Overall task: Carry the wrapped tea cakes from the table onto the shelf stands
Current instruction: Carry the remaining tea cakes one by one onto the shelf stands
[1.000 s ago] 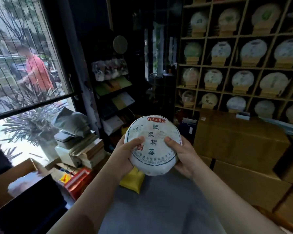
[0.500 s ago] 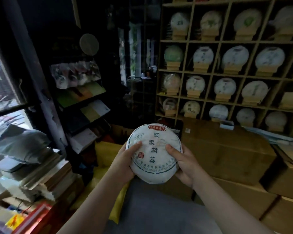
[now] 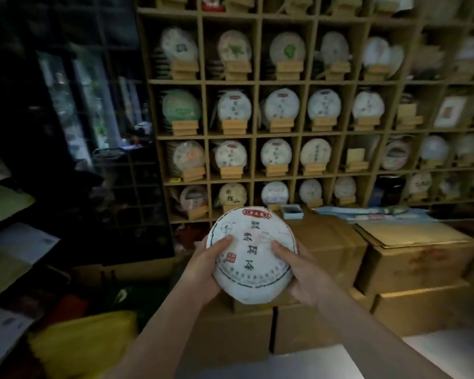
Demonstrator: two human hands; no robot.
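A round tea cake (image 3: pixel 253 253) in white paper with dark characters and a red label is held upright in front of me. My left hand (image 3: pixel 205 269) grips its left edge, thumb on the face. My right hand (image 3: pixel 301 272) grips its right edge the same way. Ahead stands a wooden grid shelf (image 3: pixel 257 82) whose cells hold several wrapped cakes on small wooden stands. Two stands look bare: one (image 3: pixel 355 160) in the third row and one (image 3: pixel 407 116) in the second row, right of centre.
Stacked cardboard boxes (image 3: pixel 411 258) stand between me and the shelf foot. A small blue box (image 3: pixel 292 212) and papers lie on top of them. A yellow bag (image 3: pixel 85 343) and dark racks with packets (image 3: pixel 17 247) fill the left side.
The view has swung right, from the window and the left racks to the shelf grid. Both hands keep the same hold on the tea cake, which now faces the shelf.
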